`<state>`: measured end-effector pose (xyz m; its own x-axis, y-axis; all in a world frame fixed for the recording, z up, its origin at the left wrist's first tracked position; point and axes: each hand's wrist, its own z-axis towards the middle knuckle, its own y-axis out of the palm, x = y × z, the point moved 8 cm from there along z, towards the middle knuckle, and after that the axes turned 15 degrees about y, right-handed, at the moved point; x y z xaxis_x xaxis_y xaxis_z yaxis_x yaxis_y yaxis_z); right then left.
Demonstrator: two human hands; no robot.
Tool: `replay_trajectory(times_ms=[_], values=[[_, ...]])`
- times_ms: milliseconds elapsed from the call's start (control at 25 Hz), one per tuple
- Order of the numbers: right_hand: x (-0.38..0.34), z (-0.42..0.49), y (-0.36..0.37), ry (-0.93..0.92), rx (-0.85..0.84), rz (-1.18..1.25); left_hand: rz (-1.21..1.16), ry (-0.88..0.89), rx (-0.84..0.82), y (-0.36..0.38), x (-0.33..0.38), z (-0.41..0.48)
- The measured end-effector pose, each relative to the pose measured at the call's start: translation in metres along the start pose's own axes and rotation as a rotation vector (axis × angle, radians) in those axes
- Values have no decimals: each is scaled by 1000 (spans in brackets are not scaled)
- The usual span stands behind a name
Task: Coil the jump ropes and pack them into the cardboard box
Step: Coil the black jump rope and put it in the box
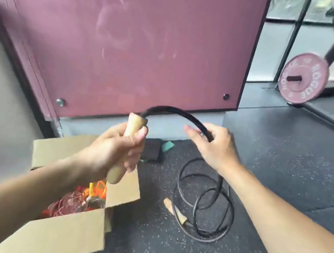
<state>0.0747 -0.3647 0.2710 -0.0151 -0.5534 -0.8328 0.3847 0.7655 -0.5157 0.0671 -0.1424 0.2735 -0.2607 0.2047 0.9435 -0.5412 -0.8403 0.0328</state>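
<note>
While the black jump rope (177, 113) was only partly lifted, most of it lay in loose overlapping loops on the floor (287, 170), just right of the cardboard box (65, 240).

Left hand (117, 146): fist closed round one wooden handle (134, 124), held roughly upright, rope end up, over the open box.

From that handle the rope arced up and right into the right hand (214, 144). Fingers were curled round the rope, forefinger stretched out to the left. Below this hand the rope dropped to the floor loops.

Second handle (175, 211): flat on the floor, at the left edge of the loops, between them and the box, touching neither hand.

Box: flaps open, sitting on the floor at lower left. Inside was a tangle of thin ropes (72, 201), red and orange, some yellow. How neatly they were coiled, couldn't tell.

Around it: a dark block (153, 148) and a teal piece (168, 145) on the floor beyond the box, at the foot of a big pink panel (131, 42). A pink weight plate (303, 79) stood on edge far right, well apart from the rope.
</note>
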Motion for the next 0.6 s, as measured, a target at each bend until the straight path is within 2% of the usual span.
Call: replay_trajectory(times_ms=[80,160,320,440,520,600], values=[[-72,-23,-21,-144,67,130,-222,94,115,4,77,-2],[-131,-53,-21,-200,36,158,-376,203,164,17,148,-11],[-160,-109,16,-62,-104,258,-461,436,296,28,230,-22],[-168,-142,38,2,-266,229,-283,610,442,-2,262,-27],[-177,-153,43,58,-390,241,-101,621,541,-29,262,-31],[-180,-166,54,142,-582,231,-13,587,597,-52,252,-31]])
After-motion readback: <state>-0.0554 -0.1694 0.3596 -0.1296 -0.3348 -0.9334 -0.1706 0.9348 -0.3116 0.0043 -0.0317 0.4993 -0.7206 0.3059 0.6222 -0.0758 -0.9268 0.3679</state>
